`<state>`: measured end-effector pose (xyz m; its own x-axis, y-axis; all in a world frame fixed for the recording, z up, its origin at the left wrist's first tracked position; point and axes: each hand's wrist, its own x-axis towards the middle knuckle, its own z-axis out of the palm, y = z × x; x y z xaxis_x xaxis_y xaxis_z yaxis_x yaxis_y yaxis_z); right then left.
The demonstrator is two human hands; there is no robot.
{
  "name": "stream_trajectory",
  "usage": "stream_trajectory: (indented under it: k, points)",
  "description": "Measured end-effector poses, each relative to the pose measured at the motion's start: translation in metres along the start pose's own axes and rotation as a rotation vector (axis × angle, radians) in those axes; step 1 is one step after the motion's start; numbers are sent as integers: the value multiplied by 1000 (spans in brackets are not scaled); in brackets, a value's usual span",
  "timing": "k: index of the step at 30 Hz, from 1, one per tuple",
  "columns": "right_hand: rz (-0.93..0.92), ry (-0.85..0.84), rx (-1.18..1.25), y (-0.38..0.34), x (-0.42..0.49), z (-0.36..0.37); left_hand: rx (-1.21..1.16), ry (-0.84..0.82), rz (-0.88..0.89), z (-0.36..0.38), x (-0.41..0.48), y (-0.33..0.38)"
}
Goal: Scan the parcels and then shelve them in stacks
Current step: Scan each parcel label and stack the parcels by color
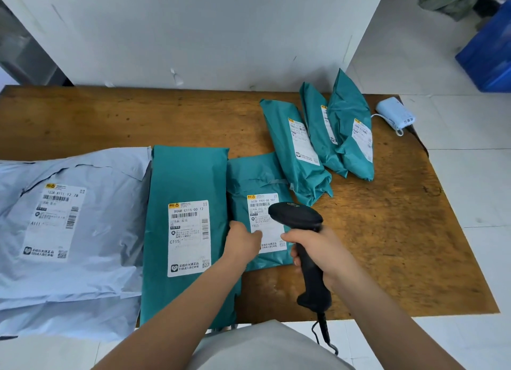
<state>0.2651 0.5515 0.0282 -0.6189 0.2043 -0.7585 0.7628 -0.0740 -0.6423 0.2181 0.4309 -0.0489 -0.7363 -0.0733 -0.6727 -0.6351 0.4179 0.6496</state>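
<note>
lying just ahead of both hands, the small teal parcel [258, 212] is being pinned by the left hand [243, 241] while the scanner [301, 231] is being gripped over its label by the right hand [320, 248].

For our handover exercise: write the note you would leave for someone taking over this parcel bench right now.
Right hand: gripping the black scanner, head over the small teal parcel.
Left hand: fingers pressing that parcel's label flat.
On the table: grey parcel far left, long teal parcel beside it, three teal parcels at the back right.
Done: nothing shelved.
Left: finish scanning, then shelve in stacks.
</note>
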Motion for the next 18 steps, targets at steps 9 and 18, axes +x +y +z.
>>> stream_trajectory:
  k: [9,18]
  points:
    - [-99,51,92,-3,-7,-9,-114,-106,235,-9,-10,35]
    - [-176,105,151,1,-11,-12,-442,8,320,-148,-78,18]
